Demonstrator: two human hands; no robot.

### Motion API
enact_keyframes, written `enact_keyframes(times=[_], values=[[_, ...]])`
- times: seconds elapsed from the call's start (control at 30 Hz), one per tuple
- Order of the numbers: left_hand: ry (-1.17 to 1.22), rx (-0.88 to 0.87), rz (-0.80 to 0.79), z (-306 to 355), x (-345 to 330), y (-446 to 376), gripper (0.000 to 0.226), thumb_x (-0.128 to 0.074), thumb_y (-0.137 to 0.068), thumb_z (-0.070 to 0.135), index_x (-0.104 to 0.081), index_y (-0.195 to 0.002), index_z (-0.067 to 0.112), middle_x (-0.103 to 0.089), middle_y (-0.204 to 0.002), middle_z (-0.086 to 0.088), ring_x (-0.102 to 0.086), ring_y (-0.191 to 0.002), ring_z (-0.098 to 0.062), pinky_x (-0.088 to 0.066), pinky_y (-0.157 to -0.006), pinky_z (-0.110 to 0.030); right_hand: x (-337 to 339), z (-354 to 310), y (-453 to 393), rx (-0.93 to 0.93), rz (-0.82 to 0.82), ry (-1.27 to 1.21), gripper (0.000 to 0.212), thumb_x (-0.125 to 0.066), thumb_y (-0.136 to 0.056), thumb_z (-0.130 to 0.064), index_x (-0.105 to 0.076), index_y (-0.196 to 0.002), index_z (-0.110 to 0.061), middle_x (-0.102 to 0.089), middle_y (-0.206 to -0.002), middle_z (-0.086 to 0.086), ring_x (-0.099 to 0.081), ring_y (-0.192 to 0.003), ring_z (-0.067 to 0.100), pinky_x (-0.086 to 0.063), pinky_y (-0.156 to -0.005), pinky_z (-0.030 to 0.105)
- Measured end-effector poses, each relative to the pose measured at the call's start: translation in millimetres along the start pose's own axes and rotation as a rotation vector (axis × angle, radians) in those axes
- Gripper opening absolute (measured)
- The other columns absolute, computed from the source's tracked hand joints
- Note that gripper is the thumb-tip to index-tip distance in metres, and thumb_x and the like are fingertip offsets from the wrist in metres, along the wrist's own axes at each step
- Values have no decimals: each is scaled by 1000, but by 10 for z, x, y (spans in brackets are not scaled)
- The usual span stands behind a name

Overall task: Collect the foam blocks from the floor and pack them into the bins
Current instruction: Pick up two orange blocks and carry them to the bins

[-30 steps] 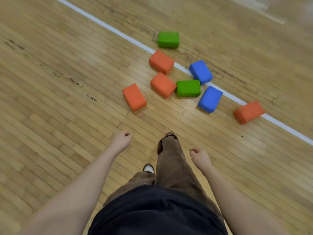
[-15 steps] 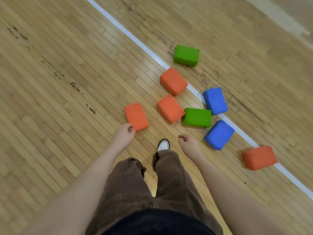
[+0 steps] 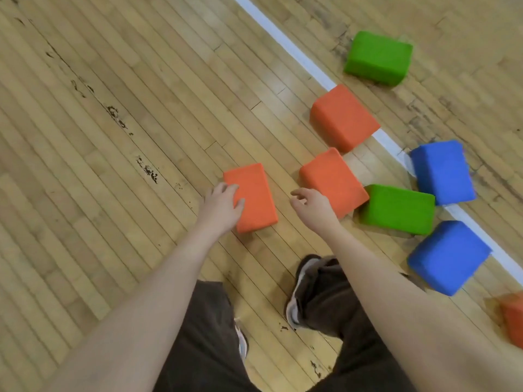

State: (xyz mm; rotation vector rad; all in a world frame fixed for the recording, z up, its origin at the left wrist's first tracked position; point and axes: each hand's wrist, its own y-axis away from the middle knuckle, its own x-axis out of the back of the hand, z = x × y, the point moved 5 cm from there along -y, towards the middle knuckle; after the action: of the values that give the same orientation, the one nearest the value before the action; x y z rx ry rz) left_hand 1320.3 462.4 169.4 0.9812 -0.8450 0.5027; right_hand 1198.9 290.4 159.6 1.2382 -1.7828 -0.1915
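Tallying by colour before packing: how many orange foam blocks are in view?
4. One under the left hand's fingers, one by the right hand, one on the white line, one cut off at the lower right edge. More may lie outside the frame.

Scuffed wooden plank floor [image 3: 113,193] with a diagonal white line [image 3: 291,49]; brown trousers [image 3: 203,335], grey-and-white shoes [image 3: 297,292].

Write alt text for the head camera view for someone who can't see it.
A person's left hand reaches onto an orange foam block on a wooden gym floor while the right hand hovers open beside another. More orange, green and blue blocks lie along a white line.
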Motion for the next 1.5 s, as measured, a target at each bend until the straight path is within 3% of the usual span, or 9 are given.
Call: enact_keyframes(times=[0.2, 0.37, 0.53, 0.63, 0.77, 0.9, 1.1, 1.27, 1.5], values=[[18, -23, -39, -583, -1182, -933, 50, -41, -97, 39, -35, -143, 22, -28, -150, -6, -33, -131, -29, -30, -108, -42, -1005, 674, -1048, 40, 38, 152, 44, -52, -91, -40, -54, -130, -21, -44, -136, 3, -42, -124, 26, -46, -92, 44], [-75, -47, -90, -788, -1912, -1413, 57, -38, -97, 45, -22, -148, 27, -8, -158, -3, -16, -142, -27, -23, -111, -43, -1542, 1082, -1556, 18, 89, 251, 59, -53, -88, -51, -46, -137, -18, -36, -142, 8, -35, -129, 30, -39, -99, 42], [-181, -90, -93, -906, -2225, -1500, 59, -28, -98, 50, -9, -150, 30, 6, -159, 2, -2, -145, -23, -17, -113, -42, -1989, 1248, -1698, -2, 62, 241, 67, -62, -83, -51, -43, -135, -14, -26, -148, 16, -27, -132, 36, -28, -107, 44], [-182, -128, -78, -1090, -2224, -1501, 59, -29, -98, 50, -7, -150, 33, 6, -159, 3, -5, -145, -21, -18, -113, -42, -2098, 1263, -1611, 17, 139, 81, 66, -67, -80, -47, -42, -135, -21, -25, -147, 16, -27, -131, 37, -23, -108, 44], [-128, -184, -79, -1310, -2132, -1475, 57, -30, -98, 48, -10, -149, 34, -2, -159, 2, -19, -143, -23, -16, -113, -42, -2221, 1199, -1476, 111, 132, -195, 65, -68, -76, -51, -36, -131, -34, -38, -136, 8, -42, -123, 25, -38, -101, 50], [-81, -258, 38, -1279, -1994, -1323, 58, -29, -99, 45, -4, -150, 34, -2, -159, 1, -22, -141, -22, -19, -112, -39, -2302, 1071, -1399, 108, 149, -349, 75, -72, -78, -37, -33, -139, -20, -45, -133, 1, -47, -119, 17, -42, -100, 42], [-102, -387, 177, -927, -1548, -1329, 59, -34, -99, 41, -6, -150, 31, 7, -159, 4, 2, -145, -21, -3, -116, -42, -1908, 812, -1378, 259, 242, -110, 79, -69, -60, -49, -50, -131, -20, -52, -131, -1, -50, -118, 20, -38, -100, 46], [-212, -573, 209, -629, -1283, -1335, 69, -42, -94, 46, -9, -151, 25, 1, -159, 1, 1, -146, -23, 0, -116, -44, -1428, 639, -1227, 474, 212, 155, 75, -71, -66, -46, -51, -133, -21, -48, -138, 0, -45, -123, 22, -28, -101, 38], [-341, -785, 147, -341, -1195, -1438, 74, -22, -83, 69, -22, -148, 34, -18, -157, 2, -9, -145, -21, -5, -118, -42, -1082, 754, -1034, 547, 272, 170, 71, -71, -65, -47, -57, -129, -20, -51, -137, 3, -47, -120, 25, -23, -101, 32]])
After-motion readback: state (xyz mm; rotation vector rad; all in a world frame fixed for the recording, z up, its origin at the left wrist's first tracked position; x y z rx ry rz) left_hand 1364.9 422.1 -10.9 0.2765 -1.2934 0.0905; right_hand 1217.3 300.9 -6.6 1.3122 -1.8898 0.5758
